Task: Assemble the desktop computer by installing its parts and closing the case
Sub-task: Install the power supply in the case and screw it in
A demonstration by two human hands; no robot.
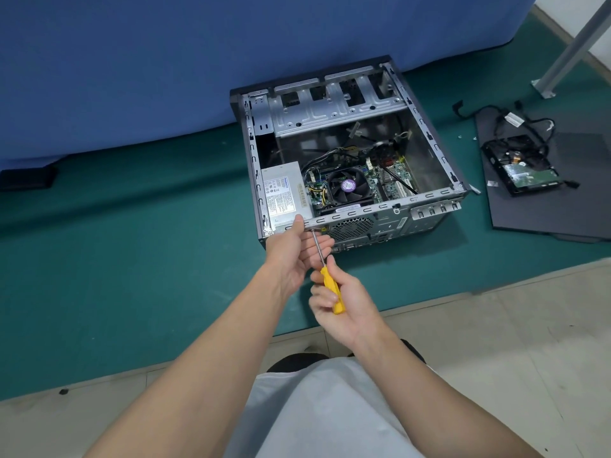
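Hidden or unreadable around the open case

The screwdriver (329,279) tip reaches the rear of the computer case (330,114) beside the left hand (294,256); what it meets is too small to tell. The right hand (347,312) covers part of its handle. The power supply (284,193) label is unreadable. The side panel (535,206) is cut off at the right edge.

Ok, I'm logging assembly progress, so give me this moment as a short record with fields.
left hand: thumb on rear rim of open grey metal computer case
right hand: grips yellow-handled screwdriver
screwdriver tip: at case's rear panel, near silver power supply
outside case: green-boarded hard drive with black cables, on black side panel
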